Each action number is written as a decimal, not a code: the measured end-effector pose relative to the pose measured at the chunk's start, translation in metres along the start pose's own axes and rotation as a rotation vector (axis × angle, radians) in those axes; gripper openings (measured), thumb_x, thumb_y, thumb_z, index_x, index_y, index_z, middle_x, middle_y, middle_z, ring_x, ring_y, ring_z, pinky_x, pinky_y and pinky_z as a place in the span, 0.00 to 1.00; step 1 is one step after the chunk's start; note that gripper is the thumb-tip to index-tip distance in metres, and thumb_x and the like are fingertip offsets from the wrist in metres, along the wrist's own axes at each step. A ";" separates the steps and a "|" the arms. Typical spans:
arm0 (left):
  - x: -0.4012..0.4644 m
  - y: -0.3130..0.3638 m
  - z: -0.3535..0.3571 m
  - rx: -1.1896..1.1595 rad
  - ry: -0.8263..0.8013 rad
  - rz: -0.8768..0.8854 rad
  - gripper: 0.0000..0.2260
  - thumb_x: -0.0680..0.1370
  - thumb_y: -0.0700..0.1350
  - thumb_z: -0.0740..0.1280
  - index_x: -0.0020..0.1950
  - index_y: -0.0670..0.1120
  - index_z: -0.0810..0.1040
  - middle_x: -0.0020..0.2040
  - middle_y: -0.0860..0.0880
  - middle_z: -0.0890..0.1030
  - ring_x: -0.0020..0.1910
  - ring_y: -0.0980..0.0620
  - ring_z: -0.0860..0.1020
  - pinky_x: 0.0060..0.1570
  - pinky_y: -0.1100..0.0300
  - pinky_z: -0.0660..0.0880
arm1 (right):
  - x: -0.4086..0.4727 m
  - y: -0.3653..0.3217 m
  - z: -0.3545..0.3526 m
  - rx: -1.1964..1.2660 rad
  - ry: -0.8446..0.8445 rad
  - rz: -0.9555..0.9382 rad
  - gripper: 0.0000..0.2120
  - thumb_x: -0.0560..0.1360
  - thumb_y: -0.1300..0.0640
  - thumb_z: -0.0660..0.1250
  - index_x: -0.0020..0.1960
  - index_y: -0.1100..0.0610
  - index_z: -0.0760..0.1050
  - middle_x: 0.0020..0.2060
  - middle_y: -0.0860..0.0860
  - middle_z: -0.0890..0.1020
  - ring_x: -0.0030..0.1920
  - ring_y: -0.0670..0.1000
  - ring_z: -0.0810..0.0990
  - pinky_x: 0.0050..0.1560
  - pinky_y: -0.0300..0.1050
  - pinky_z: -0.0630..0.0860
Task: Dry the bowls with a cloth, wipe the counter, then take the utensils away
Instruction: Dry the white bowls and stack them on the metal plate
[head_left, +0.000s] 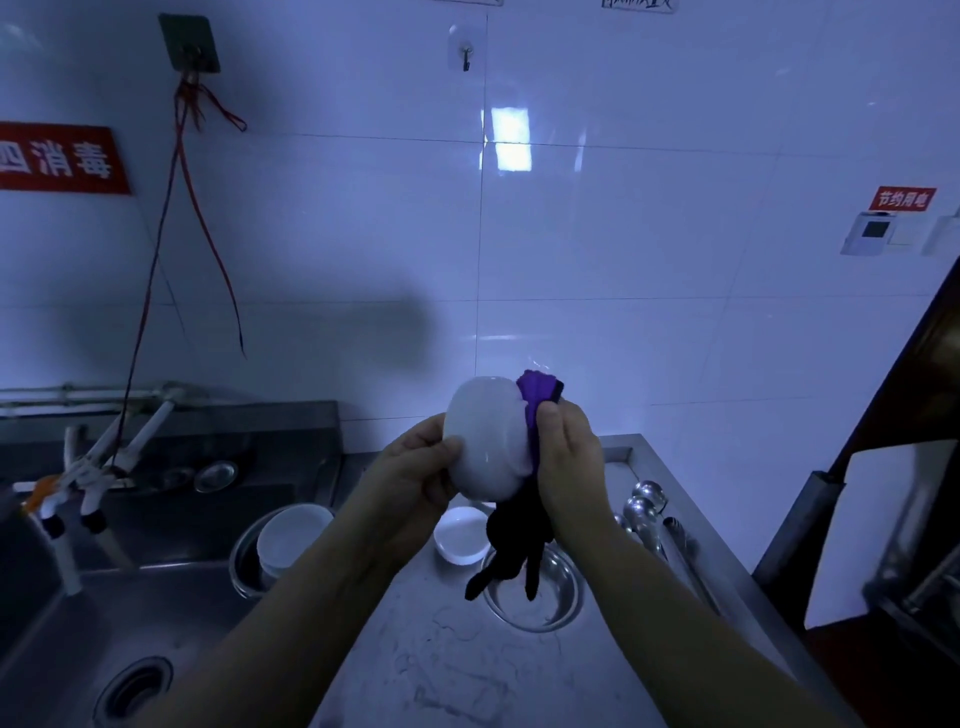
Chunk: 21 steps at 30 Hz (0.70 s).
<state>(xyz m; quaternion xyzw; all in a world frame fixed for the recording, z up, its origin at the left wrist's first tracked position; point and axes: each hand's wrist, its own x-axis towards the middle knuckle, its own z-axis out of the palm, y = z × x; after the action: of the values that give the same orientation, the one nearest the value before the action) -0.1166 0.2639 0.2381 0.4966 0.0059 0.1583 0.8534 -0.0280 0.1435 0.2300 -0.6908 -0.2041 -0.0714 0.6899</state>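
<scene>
Head view: our left hand (415, 467) gripped the white bowl (485, 441), raised above the steel counter (441, 665); our right hand (566, 457) pinched the purple cloth (537, 397) against its rim, fingers curled closed on it.

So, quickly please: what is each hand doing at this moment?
Left hand: holds the white bowl, fingers curled round it.
Right hand: grips the purple cloth against the bowl.
</scene>
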 end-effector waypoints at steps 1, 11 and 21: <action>0.002 -0.001 -0.001 -0.047 0.017 0.011 0.15 0.71 0.38 0.60 0.57 0.39 0.76 0.48 0.45 0.84 0.46 0.51 0.82 0.43 0.61 0.80 | -0.002 0.006 -0.001 -0.088 0.008 -0.082 0.11 0.80 0.59 0.57 0.41 0.50 0.72 0.40 0.46 0.72 0.43 0.47 0.72 0.45 0.41 0.68; 0.011 -0.002 0.000 -0.130 0.093 0.009 0.12 0.75 0.37 0.58 0.53 0.40 0.78 0.46 0.45 0.84 0.44 0.51 0.82 0.46 0.60 0.79 | -0.012 0.021 -0.024 -0.530 -0.125 -0.702 0.17 0.77 0.55 0.61 0.63 0.59 0.76 0.53 0.59 0.77 0.55 0.54 0.73 0.54 0.42 0.75; 0.010 -0.015 0.023 -0.109 0.120 -0.067 0.11 0.75 0.36 0.58 0.51 0.40 0.79 0.45 0.44 0.84 0.44 0.49 0.82 0.41 0.58 0.81 | 0.024 0.019 -0.049 -0.555 -0.115 -0.729 0.17 0.77 0.56 0.58 0.61 0.61 0.77 0.52 0.57 0.77 0.53 0.56 0.74 0.55 0.41 0.71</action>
<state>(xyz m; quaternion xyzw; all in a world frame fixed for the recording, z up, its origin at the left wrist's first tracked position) -0.0992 0.2404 0.2387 0.4385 0.0651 0.1591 0.8821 0.0098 0.1002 0.2228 -0.7354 -0.4449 -0.3227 0.3964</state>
